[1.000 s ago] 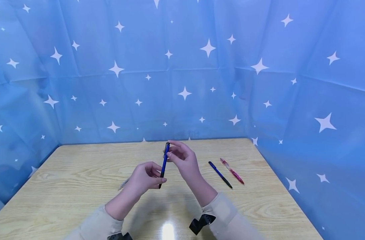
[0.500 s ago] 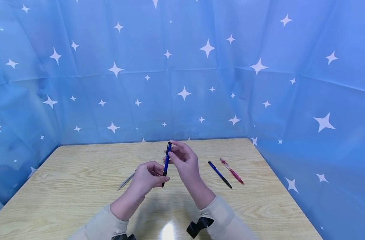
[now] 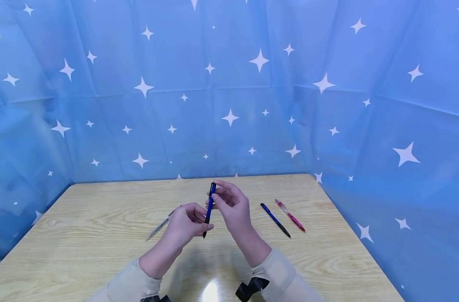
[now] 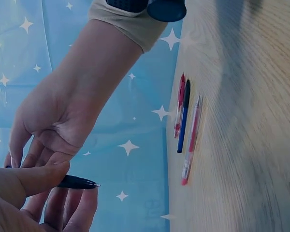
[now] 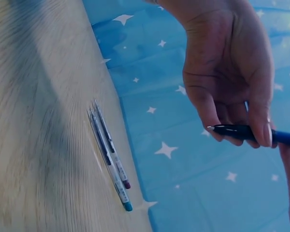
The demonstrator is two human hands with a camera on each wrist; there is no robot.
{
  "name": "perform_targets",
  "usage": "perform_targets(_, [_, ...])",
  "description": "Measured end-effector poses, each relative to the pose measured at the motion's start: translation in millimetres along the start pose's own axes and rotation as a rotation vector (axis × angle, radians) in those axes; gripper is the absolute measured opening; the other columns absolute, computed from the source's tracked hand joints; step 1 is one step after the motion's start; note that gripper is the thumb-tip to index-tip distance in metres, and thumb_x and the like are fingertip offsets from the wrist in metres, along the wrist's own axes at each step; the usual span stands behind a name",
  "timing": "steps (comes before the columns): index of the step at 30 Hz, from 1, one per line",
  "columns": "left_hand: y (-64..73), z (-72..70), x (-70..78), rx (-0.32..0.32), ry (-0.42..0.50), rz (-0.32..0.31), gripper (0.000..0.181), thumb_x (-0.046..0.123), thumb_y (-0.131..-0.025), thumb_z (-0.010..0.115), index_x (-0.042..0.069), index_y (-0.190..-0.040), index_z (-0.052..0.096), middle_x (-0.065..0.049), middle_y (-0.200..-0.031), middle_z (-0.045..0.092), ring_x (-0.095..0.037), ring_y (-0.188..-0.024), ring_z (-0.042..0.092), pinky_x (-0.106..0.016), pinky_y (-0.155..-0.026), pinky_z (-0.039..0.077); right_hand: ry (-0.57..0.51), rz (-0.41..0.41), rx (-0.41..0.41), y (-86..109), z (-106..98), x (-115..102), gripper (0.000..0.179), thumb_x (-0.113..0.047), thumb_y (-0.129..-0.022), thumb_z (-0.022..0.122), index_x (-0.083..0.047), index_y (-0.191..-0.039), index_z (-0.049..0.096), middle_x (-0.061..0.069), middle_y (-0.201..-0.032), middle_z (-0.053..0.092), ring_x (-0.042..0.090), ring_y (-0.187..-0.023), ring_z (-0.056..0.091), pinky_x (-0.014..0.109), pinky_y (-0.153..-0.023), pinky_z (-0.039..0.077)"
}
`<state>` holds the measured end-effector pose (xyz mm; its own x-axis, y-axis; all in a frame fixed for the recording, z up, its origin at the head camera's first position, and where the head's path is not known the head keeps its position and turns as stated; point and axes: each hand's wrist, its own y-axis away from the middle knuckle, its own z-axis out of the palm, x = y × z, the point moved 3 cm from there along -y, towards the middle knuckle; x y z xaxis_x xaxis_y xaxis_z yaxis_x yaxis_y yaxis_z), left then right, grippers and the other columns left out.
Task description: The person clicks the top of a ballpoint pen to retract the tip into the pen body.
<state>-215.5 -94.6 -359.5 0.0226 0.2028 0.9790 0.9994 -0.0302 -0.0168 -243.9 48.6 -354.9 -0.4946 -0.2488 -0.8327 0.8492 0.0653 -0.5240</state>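
A blue pen (image 3: 209, 210) with a black grip is held nearly upright between both hands over the table. My left hand (image 3: 181, 225) pinches its lower, black end between thumb and fingers. My right hand (image 3: 235, 209) holds the upper part near the clip, thumb on the barrel and index finger at the top end. In the left wrist view, the metal point of the pen (image 4: 79, 182) sticks out past the left thumb. The right wrist view shows the pen's grip (image 5: 234, 131) between the left thumb and fingers.
On the wooden table (image 3: 101, 235), a second blue pen (image 3: 275, 220) and a red pen (image 3: 291, 216) lie to the right. A clear pen with pink (image 4: 191, 140) lies beside them. Left of the hands are two clear pens (image 5: 106, 154). A blue starred curtain (image 3: 229, 84) surrounds the table.
Both hands shifted slightly to the right with the blue pen, then dipped a little. More of a clear pen beside the left hand now shows. The grip on the blue pen looks the same.
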Motion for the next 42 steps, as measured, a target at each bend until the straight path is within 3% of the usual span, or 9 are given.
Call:
perform_targets(6, [0.0,-6.6,-3.9,-0.038,-0.036,-0.017,0.027,-0.009,-0.07,0.082,-0.001,-0.089,0.065,-0.009,-0.078,0.062,-0.019,-0.069,0.06,-0.036,-0.061,0.058,-0.012,0.03,-0.054,-0.4,4.6,1.0,0.034,0.007,-0.093,0.061,-0.001,-0.126,0.059,0.024,-0.099,0.061,0.044,-0.084,0.065,0.045,-0.073,0.058])
perform_targets(13, [-2.4,-23.4,-14.2,-0.05,-0.117,-0.02,0.026,-0.007,-0.073,0.081,-0.001,-0.093,0.066,-0.009,-0.08,0.063,-0.019,-0.07,0.062,-0.034,-0.061,0.058,0.064,0.11,-0.135,-5.3,8.3,9.0,0.04,0.002,-0.093,0.063,-0.009,-0.131,0.057,0.018,-0.102,0.061,0.031,-0.089,0.067,0.048,-0.078,0.056])
perform_targets(22, [-15.6,-53.0,-35.4,0.006,-0.258,-0.047,0.024,-0.006,-0.074,0.08,0.001,-0.093,0.068,-0.007,-0.081,0.063,-0.018,-0.069,0.062,-0.034,-0.059,0.057,0.34,0.196,-0.237,-10.8,6.5,25.5,0.049,-0.017,-0.093,0.069,-0.026,-0.138,0.053,0.0,-0.107,0.064,0.016,-0.094,0.064,0.033,-0.08,0.055])
perform_targets(31, [-35.7,-92.1,-67.2,0.046,-0.345,-0.117,0.027,-0.002,-0.077,0.078,-0.001,-0.102,0.068,-0.009,-0.086,0.062,-0.018,-0.067,0.06,-0.034,-0.057,0.056,0.552,0.285,-0.299,-12.3,8.9,55.9,0.056,-0.018,-0.089,0.073,-0.019,-0.14,0.051,0.001,-0.107,0.062,0.014,-0.086,0.061,0.03,-0.07,0.054])
perform_targets(37, [-45.2,-117.6,-86.7,0.051,-0.429,-0.135,0.028,-0.002,-0.079,0.077,-0.003,-0.104,0.066,-0.009,-0.084,0.062,-0.018,-0.055,0.055,-0.036,-0.053,0.052,0.754,0.319,-0.415,-10.0,14.5,75.8,0.055,-0.025,-0.088,0.075,-0.014,-0.137,0.054,0.005,-0.112,0.064,0.014,-0.09,0.059,0.03,-0.072,0.052])
perform_targets(42, [-48.4,-134.3,-93.8,0.035,-0.523,-0.109,0.028,0.0,-0.078,0.078,-0.005,-0.102,0.065,-0.009,-0.082,0.061,-0.019,-0.056,0.055,-0.036,-0.052,0.051,0.884,0.316,-0.536,-6.7,22.1,86.8,0.052,-0.029,-0.085,0.077,-0.014,-0.132,0.059,0.002,-0.107,0.063,0.014,-0.087,0.057,0.029,-0.07,0.049])
